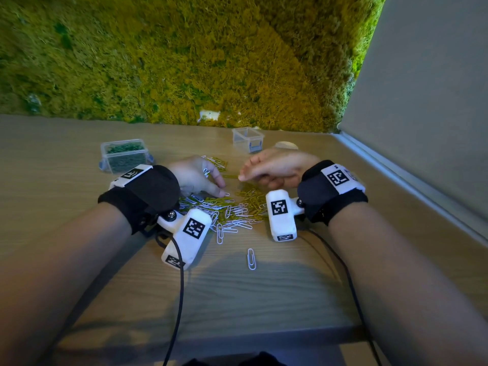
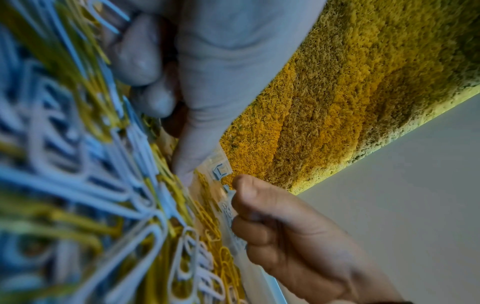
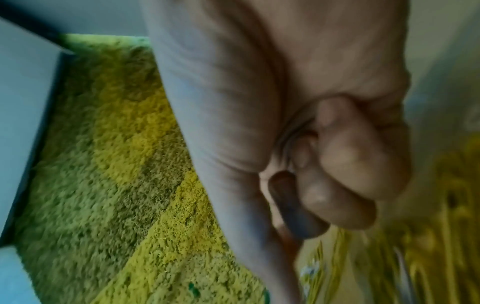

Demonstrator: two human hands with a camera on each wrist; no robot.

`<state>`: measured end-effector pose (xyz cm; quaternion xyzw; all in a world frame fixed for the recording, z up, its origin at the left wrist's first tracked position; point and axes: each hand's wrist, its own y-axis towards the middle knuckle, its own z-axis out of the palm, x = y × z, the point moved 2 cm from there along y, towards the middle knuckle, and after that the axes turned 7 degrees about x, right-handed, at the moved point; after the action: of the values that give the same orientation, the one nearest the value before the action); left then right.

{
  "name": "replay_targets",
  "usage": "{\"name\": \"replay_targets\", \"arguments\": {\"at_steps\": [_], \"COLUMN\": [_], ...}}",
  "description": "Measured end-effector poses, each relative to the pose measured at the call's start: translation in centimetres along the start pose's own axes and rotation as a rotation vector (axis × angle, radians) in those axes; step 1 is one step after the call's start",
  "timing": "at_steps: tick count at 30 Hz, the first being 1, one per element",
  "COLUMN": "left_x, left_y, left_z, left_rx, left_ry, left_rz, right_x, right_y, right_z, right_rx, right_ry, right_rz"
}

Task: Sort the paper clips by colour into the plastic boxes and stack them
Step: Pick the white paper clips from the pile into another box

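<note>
Paper clips (image 1: 232,210) heaped under both hands — left fingers (image 1: 220,192) touching, right fingers (image 1: 244,175) pinching yellow ones

Both forearms reach forward side by side, each wrist wrapped in a black band carrying a white camera mount. The left hand (image 1: 196,177) is lowered, palm down, its fingers (image 2: 187,164) reaching downward with the forefinger extended and the others bent beside it. The right hand (image 1: 274,167) hovers slightly higher, turned inward toward the left, its fingers (image 3: 358,156) curled into the palm and the thumb laid against the forefinger in a pinch.
</note>
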<state>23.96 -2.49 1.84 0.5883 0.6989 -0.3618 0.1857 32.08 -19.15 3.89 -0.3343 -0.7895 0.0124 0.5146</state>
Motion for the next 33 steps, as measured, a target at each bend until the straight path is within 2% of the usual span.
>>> {"name": "replay_targets", "arguments": {"at_steps": [2, 4, 7, 12, 14, 18, 21, 23, 26, 33], "left_x": [0.1, 0.0, -0.3, -0.6, -0.8, -1.5, -2.0, -2.2, -2.2, -1.9], "left_y": [0.1, 0.1, 0.0, -0.5, -0.4, -0.4, -0.6, -0.9, -1.2, -1.0], "left_z": [-0.1, -0.1, 0.0, 0.1, 0.3, 0.7, 0.8, 0.7, 0.5, 1.2], "left_rx": [0.000, 0.001, 0.009, -0.026, -0.024, 0.136, 0.276, 0.332, 0.361, 0.315], "left_ry": [0.010, 0.028, 0.068, 0.036, -0.189, -0.839, -1.116, -1.197, -1.226, -1.088], "left_rz": [-0.004, -0.017, -0.047, -0.023, 0.009, 0.047, 0.061, 0.091, 0.108, 0.005], "right_x": [0.1, 0.1, -0.2, -0.3, -0.5, -0.8, -1.1, -1.1, -1.0, 0.3], "right_y": [-0.8, -1.2, -0.9, -0.1, -0.1, 0.1, 0.2, 0.0, -0.1, -0.4], "right_z": [-0.5, -0.6, -0.3, -0.2, -0.4, -1.1, -1.3, -1.3, -1.3, -0.6], "right_rx": [-0.035, -0.052, -0.044, -0.156, -0.148, -0.189, -0.198, -0.190, -0.191, -0.076], "right_ry": [-0.187, -0.270, -0.268, -0.418, -0.330, 0.148, 0.102, 0.054, 0.168, 0.389], "right_rz": [0.074, 0.113, 0.116, 0.073, 0.074, 0.034, 0.044, 0.055, 0.028, -0.162]}}
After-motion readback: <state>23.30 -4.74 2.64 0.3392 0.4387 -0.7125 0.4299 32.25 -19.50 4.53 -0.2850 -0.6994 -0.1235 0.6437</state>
